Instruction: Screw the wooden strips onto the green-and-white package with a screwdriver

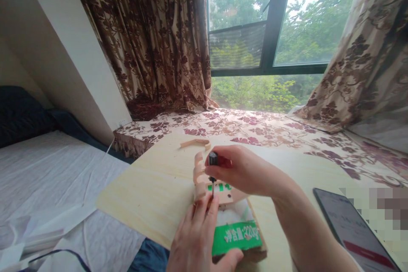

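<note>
My right hand is closed around the black handle of a screwdriver. Its metal shaft points down, with the tip near a pale wooden piece that has holes and curved, finger-like parts along its left side. My left hand lies with fingers stretched out, fingertips touching the wood beside the screwdriver's tip. The left thumb is spread over the near edge of a green and white box underneath the wooden piece. Whether a screw sits at the tip, I cannot make out.
A separate bent wooden strip lies farther back on the light wooden table. At the right is a dark phone or tablet. A bed stands left of the table; beyond it are a patterned window ledge and curtains.
</note>
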Motion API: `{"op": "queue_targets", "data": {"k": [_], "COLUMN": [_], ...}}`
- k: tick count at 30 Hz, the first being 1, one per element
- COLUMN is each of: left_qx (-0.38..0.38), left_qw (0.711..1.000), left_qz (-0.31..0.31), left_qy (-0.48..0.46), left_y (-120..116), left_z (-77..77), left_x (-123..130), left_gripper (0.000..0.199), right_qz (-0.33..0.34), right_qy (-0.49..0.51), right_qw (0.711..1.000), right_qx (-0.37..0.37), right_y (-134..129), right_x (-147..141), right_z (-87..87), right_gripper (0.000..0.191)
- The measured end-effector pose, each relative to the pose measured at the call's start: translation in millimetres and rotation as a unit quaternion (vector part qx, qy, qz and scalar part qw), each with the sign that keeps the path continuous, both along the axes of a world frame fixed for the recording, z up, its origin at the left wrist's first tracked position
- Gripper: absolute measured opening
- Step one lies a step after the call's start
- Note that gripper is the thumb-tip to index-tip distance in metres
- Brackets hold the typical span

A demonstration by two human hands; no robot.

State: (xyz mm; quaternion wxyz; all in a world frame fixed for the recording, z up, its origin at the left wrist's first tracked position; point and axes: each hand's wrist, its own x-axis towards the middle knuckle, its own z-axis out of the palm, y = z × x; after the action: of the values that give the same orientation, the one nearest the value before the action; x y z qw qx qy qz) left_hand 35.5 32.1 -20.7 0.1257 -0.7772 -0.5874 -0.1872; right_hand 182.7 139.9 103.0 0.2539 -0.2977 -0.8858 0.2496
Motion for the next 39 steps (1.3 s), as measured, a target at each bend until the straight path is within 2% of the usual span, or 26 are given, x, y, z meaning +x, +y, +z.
{"op": "queue_targets", "data": {"k": [4,6,8,11,13,16,21,23,26,28,30,35,37,39], "left_qx": [0.028,0.047,0.046,0.021,0.006,0.014,0.079,0.103,0.108,0.102,0.098,0.113,0.119,0.118], "left_qw": [1.0,0.999,0.999,1.0,1.0,1.0,0.996,0.994,0.994,0.995,0.995,0.993,0.992,0.992], "left_qz": [0.0,0.004,0.005,0.005,0.009,0.009,-0.001,0.001,0.0,-0.001,0.003,0.005,0.005,0.006], "left_qy": [0.012,0.019,0.02,0.011,0.005,0.006,0.029,0.033,0.028,0.024,0.023,0.029,0.031,0.034], "left_y": [0.0,0.2,0.1,0.1,0.2,0.4,0.7,1.3,2.3,2.5,2.3,0.5,0.3,0.5], "left_z": [-2.7,-3.0,-1.9,1.5,3.3,3.0,0.7,2.0,4.6,5.4,5.3,4.9,5.5,6.1], "left_x": [1.2,2.8,3.8,3.5,2.8,2.0,5.0,6.8,7.5,7.0,6.3,6.3,6.8,7.4], "left_gripper": [0.086,0.083,0.082,0.082,0.082,0.082,0.084,0.083,0.083,0.084,0.084,0.086,0.085,0.084], "right_qz": [-0.098,-0.114,-0.081,0.023,0.053,0.005,-0.098,-0.081,-0.004,0.026,0.016,-0.071,-0.071,-0.032], "right_qy": [-0.002,0.0,0.009,0.013,0.006,0.003,-0.004,0.001,0.012,0.01,0.005,0.004,0.009,0.023], "right_qw": [0.994,0.993,0.996,0.999,0.997,1.0,0.995,0.996,1.0,0.999,1.0,0.997,0.997,0.999], "right_qx": [0.037,0.042,0.029,-0.025,-0.048,-0.025,0.017,0.022,-0.004,-0.024,-0.022,0.017,0.019,0.009], "right_y": [6.2,8.0,7.1,2.4,0.2,1.8,7.6,7.3,5.4,4.8,5.3,7.8,7.5,6.5], "right_x": [-8.3,-9.6,-8.0,-3.6,-2.0,-4.0,-8.8,-6.8,-0.4,2.4,2.1,-4.5,-4.2,-1.6], "right_z": [-3.6,-5.2,-5.8,-4.9,-4.0,-3.2,-4.2,-5.1,-5.9,-5.8,-5.2,-3.8,-3.3,-2.6], "right_gripper": [0.027,0.026,0.023,0.014,0.015,0.024,0.033,0.029,0.012,0.011,0.017,0.027,0.024,0.017]}}
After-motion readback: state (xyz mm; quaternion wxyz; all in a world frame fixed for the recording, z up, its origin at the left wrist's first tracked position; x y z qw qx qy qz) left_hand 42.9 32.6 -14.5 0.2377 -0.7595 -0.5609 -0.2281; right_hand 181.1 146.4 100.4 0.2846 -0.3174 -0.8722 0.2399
